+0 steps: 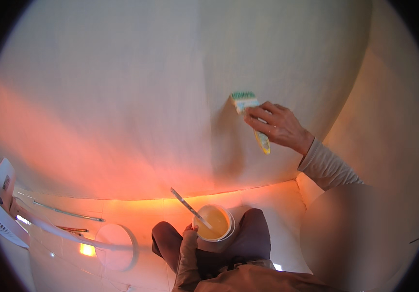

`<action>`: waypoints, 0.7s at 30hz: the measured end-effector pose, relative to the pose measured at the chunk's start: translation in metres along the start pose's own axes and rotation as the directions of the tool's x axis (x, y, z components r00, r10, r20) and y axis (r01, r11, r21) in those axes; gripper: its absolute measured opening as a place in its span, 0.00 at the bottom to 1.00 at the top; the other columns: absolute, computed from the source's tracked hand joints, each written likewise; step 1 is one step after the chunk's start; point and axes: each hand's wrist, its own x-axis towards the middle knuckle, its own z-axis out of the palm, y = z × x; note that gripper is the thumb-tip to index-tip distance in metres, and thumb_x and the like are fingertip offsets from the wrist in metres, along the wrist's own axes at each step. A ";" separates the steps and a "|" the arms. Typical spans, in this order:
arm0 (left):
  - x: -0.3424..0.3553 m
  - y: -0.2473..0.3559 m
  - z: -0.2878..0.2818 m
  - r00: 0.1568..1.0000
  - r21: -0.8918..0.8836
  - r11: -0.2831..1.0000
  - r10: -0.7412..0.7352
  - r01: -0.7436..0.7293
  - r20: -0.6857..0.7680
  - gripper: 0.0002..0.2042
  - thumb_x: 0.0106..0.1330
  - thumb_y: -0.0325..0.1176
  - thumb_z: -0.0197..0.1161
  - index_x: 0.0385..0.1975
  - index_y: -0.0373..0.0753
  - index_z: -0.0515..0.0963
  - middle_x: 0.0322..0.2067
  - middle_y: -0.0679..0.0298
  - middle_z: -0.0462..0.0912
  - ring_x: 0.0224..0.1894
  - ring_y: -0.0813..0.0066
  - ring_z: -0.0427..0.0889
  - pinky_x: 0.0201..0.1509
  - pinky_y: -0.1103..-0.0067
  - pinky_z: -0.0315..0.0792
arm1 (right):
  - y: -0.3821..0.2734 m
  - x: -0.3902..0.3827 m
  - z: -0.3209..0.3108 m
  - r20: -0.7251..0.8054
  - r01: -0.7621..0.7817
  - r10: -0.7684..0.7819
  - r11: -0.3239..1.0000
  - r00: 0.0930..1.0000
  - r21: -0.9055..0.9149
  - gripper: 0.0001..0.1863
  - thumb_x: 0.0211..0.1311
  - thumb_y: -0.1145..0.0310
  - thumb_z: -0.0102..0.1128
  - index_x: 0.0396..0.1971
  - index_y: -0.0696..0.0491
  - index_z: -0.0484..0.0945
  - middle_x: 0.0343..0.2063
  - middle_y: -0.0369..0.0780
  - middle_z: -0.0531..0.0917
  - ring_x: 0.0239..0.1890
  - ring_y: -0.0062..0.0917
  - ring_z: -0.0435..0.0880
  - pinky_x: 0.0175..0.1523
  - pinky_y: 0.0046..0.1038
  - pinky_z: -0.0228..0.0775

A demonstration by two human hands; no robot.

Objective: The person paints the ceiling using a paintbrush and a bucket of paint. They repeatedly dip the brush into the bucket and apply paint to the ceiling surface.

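Note:
My right hand [276, 125] is raised at the wall [136, 97], its fingers wrapped round the handle of a wide paintbrush [246, 103]. The brush has green bristles and a paint-spattered handle with a yellow end; its bristles point up and touch or nearly touch the wall. Low in front of me, between my knees, stands a white bucket [231, 228] holding a pale yellowish liquid. A long, spattered stirring stick [186, 203] leans in it, its lower end in the liquid. My left hand [190, 230] is closed on the bucket's left rim.
A white stand fan [5, 194] with a round base [117, 247] is at the lower left. Thin rods [68, 211] lie on the tiled floor near it. Another wall [389, 121] meets the first at the right. Orange light falls across the lower wall. A blurred patch covers the lower right.

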 end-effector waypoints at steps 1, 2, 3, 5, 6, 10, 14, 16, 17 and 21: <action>0.001 -0.002 -0.002 1.000 -0.001 1.000 0.012 -0.012 0.000 0.21 0.73 0.35 0.64 0.64 0.40 0.73 0.48 0.62 0.84 0.44 0.71 0.84 0.46 0.72 0.80 | -0.003 -0.003 0.001 0.032 -0.033 0.031 0.999 0.999 0.043 0.19 0.51 0.74 0.70 0.45 0.48 0.81 0.47 0.33 0.83 0.41 0.29 0.83 0.41 0.31 0.82; 0.004 -0.004 -0.001 1.000 -0.003 1.000 0.023 -0.023 0.001 0.21 0.72 0.36 0.65 0.63 0.40 0.73 0.47 0.62 0.84 0.44 0.71 0.84 0.46 0.72 0.79 | -0.002 -0.002 0.002 0.066 -0.065 0.060 0.994 0.996 0.084 0.18 0.51 0.74 0.70 0.45 0.47 0.81 0.47 0.32 0.83 0.41 0.29 0.83 0.41 0.31 0.82; -0.001 -0.003 0.002 1.000 0.037 0.999 0.005 -0.004 -0.017 0.21 0.72 0.37 0.65 0.63 0.41 0.74 0.48 0.63 0.84 0.44 0.72 0.83 0.47 0.72 0.79 | 0.003 0.000 -0.002 0.091 -0.112 0.103 0.987 0.991 0.111 0.15 0.53 0.73 0.71 0.42 0.46 0.81 0.44 0.31 0.85 0.40 0.28 0.84 0.40 0.32 0.81; 0.000 -0.001 -0.005 1.000 0.017 1.000 0.011 -0.010 -0.011 0.21 0.72 0.38 0.65 0.63 0.43 0.74 0.49 0.65 0.84 0.46 0.72 0.83 0.47 0.71 0.78 | 0.025 0.024 -0.022 0.064 -0.201 0.194 0.973 0.979 0.116 0.16 0.53 0.74 0.68 0.42 0.43 0.82 0.41 0.30 0.84 0.40 0.28 0.83 0.38 0.32 0.79; 0.011 -0.007 -0.024 1.000 -0.045 0.999 0.031 -0.030 0.005 0.21 0.73 0.38 0.65 0.63 0.44 0.74 0.49 0.65 0.84 0.46 0.71 0.82 0.46 0.71 0.78 | 0.039 0.043 -0.035 0.029 -0.235 0.233 0.963 0.972 0.133 0.17 0.52 0.75 0.67 0.42 0.42 0.82 0.40 0.29 0.84 0.40 0.28 0.83 0.37 0.32 0.78; -0.007 0.011 -0.001 0.999 0.103 0.994 -0.047 0.048 -0.016 0.20 0.73 0.39 0.64 0.63 0.45 0.75 0.49 0.66 0.84 0.49 0.72 0.80 0.51 0.69 0.76 | 0.117 0.090 -0.087 -0.080 -0.344 0.374 0.905 0.924 0.249 0.12 0.59 0.63 0.69 0.43 0.43 0.86 0.32 0.38 0.87 0.34 0.37 0.85 0.41 0.38 0.76; -0.015 0.016 -0.003 0.996 0.099 0.992 -0.078 0.081 -0.035 0.20 0.73 0.39 0.62 0.63 0.45 0.75 0.49 0.66 0.84 0.50 0.72 0.79 0.54 0.68 0.73 | 0.149 0.144 -0.145 -0.064 -0.351 0.361 0.927 0.930 0.129 0.10 0.63 0.69 0.69 0.43 0.53 0.86 0.39 0.41 0.89 0.38 0.32 0.88 0.46 0.33 0.80; -0.008 0.012 -0.003 0.998 0.088 0.994 -0.059 0.059 0.001 0.19 0.74 0.39 0.62 0.62 0.44 0.76 0.50 0.66 0.83 0.50 0.72 0.79 0.54 0.68 0.73 | 0.173 0.164 -0.165 -0.175 -0.333 0.349 0.936 0.921 0.114 0.11 0.62 0.68 0.69 0.44 0.52 0.86 0.39 0.41 0.89 0.39 0.33 0.88 0.47 0.35 0.79; -0.005 0.009 -0.004 0.998 0.084 0.995 -0.052 0.051 0.016 0.19 0.74 0.39 0.61 0.62 0.44 0.76 0.50 0.67 0.83 0.50 0.72 0.79 0.54 0.68 0.73 | 0.187 0.172 -0.172 -0.236 -0.326 0.321 0.945 0.917 0.018 0.11 0.62 0.68 0.69 0.44 0.52 0.86 0.39 0.41 0.89 0.39 0.33 0.88 0.47 0.35 0.79; -0.005 0.005 -0.004 0.998 0.081 0.996 -0.036 0.031 0.052 0.20 0.74 0.39 0.61 0.63 0.43 0.74 0.50 0.66 0.83 0.51 0.71 0.79 0.55 0.66 0.74 | 0.178 0.172 -0.175 -0.415 -0.221 0.158 0.969 0.896 -0.107 0.11 0.62 0.69 0.68 0.45 0.50 0.86 0.42 0.38 0.89 0.42 0.34 0.87 0.48 0.35 0.78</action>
